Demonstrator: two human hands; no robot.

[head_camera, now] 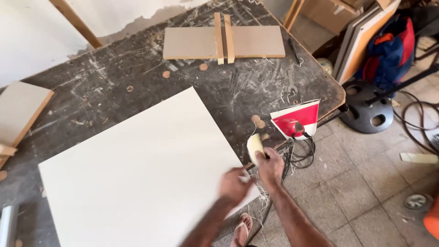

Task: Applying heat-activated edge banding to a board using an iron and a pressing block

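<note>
Both hands at white board edge, lower center. Right hand clamped on pale roll; left hand blurred, grip can't tell. Risk: iron nr tabletop edge could get knocked off.

A large white board lies flat; a pale curled strip stands at its corner.

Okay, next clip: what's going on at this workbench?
A person stands at a scuffed dark workbench with a large white board lying flat on it. Both hands are at the board's near right edge: the right hand holds a small pale roll, possibly edge tape, while the left hand rests on the board's edge beside it. A red and white iron sits at the bench corner, and wood offcuts lie at the far side.
</note>
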